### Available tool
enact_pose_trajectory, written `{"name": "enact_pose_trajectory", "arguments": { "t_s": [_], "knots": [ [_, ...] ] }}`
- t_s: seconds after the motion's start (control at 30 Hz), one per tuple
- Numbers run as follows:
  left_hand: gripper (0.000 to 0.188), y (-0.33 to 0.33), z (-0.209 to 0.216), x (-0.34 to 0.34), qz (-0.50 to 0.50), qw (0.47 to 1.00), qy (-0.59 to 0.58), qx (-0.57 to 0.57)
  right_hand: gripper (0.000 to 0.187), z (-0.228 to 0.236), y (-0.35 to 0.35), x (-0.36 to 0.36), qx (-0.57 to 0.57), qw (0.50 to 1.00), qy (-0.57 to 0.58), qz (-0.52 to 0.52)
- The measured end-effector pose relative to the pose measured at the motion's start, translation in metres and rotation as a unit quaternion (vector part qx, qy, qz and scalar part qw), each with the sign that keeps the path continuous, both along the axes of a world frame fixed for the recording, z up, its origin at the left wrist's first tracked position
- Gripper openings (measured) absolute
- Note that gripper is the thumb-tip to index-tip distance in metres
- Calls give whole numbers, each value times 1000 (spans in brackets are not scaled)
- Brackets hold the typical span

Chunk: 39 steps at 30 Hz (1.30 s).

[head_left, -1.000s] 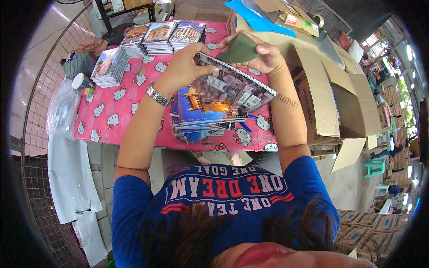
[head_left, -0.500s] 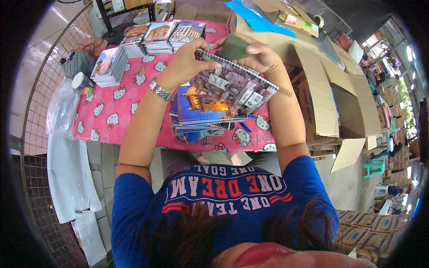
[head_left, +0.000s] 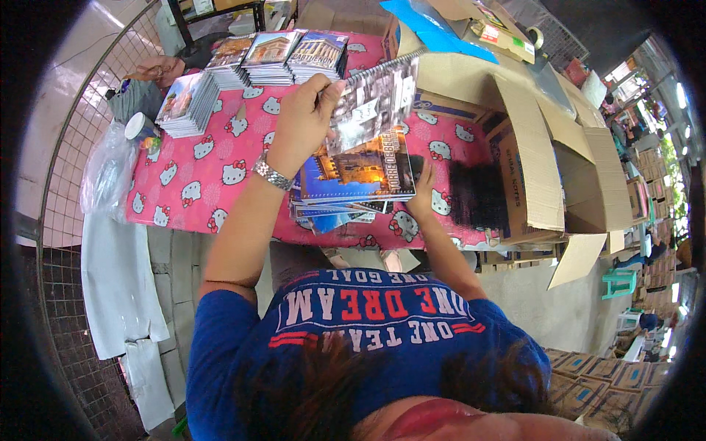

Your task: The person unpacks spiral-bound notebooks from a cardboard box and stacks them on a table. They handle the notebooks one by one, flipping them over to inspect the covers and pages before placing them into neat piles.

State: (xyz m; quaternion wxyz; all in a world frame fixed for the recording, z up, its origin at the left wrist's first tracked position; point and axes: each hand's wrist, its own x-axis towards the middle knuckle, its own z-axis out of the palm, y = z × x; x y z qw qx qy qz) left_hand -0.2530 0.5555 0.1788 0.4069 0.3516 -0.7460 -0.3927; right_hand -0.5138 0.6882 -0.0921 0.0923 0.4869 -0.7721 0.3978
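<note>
My left hand (head_left: 305, 117) grips a spiral-bound notebook (head_left: 375, 103) by its left side. The notebook is tilted above the table, its black-and-white printed cover with pale labels facing me and the coil along its upper edge. Below it lies a loose stack of spiral notebooks (head_left: 353, 176), the top one showing a lit building against a blue sky. At the right edge of that stack is my right hand (head_left: 421, 195), low by the tabletop. Its fingers are closed around a dark green pad (head_left: 417, 165), partly hidden.
A pink patterned cloth (head_left: 243, 125) covers the table. Several neat notebook stacks (head_left: 272, 59) stand at the far left, near a white cup (head_left: 136, 126) and a plastic bag (head_left: 110, 169). Open cardboard boxes (head_left: 529, 162) flank the right side, beside a fuzzy black patch (head_left: 476, 192).
My right hand has left the notebook's coil and come down to the right of the stack with the pad. My left hand has swung the notebook up and rightward, more upright.
</note>
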Motion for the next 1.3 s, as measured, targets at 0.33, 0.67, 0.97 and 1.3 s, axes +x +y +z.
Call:
{"name": "enact_pose_trajectory", "arguments": {
  "t_s": [0.33,0.67,0.97,1.3],
  "knots": [
    [27,-1,-7,-16,67,997,16,-23,49,-11,89,-20,130,968,-209,-38],
    [25,0,-12,-10,80,996,41,-21,69,234,26,65,-108,945,-134,279],
    [20,-4,-10,-8,100,979,-5,-178,63,272,-6,103,-96,924,-51,365],
    [14,1,-8,-10,80,979,72,-174,64,278,-16,111,-82,933,-20,349]
  ]
}}
